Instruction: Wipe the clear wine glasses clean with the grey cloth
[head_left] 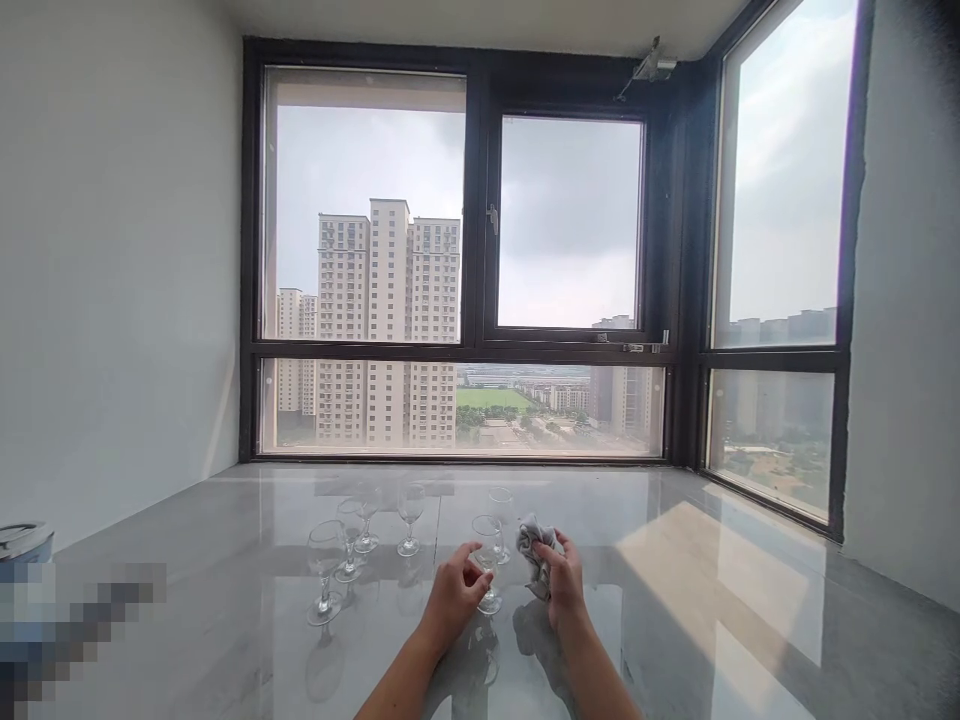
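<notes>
My left hand [456, 592] is closed on a small stemmed wine glass [487, 528], its fingers at the lower bowl and stem. The glass is upright with its foot at or just above the glossy grey surface. In my right hand [565, 580] is a crumpled grey-white cloth [532, 548], gripped between thumb and fingers and held apart from the glass. Just behind the held glass stands another wine glass [501, 500].
Left of my hands, several clear wine glasses stand upright, among them a near one [326, 550] and a far one [410, 505]. A round container [26, 540] sits at the left edge. Dark-framed windows [472, 350] rise behind the shiny tiled surface [675, 640].
</notes>
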